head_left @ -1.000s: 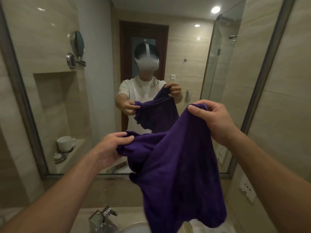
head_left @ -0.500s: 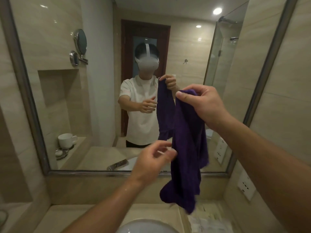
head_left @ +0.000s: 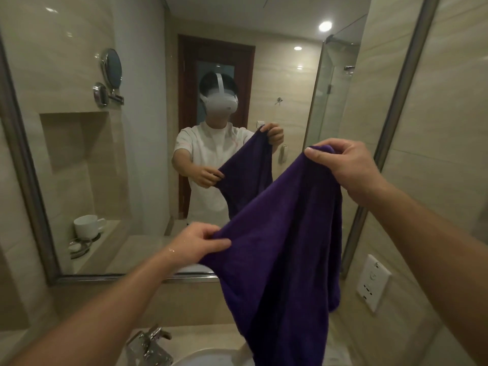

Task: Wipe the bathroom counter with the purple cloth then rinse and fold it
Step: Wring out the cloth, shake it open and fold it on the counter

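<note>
The purple cloth hangs spread in the air in front of the mirror, above the beige counter. My right hand pinches its upper corner, held high at the right. My left hand pinches another edge lower and to the left, so the cloth stretches slanted between them. Its lower end drapes down over the sink basin. The mirror repeats both hands and the cloth.
A chrome faucet stands at the bottom, left of the basin. The framed mirror covers the wall ahead. A white socket plate sits on the right wall. A white cup shows in the mirror's reflected niche.
Half a second ago my left hand was free and the cloth hung bunched from my right hand. Now my left hand has taken an edge and pulled the cloth open leftward.
</note>
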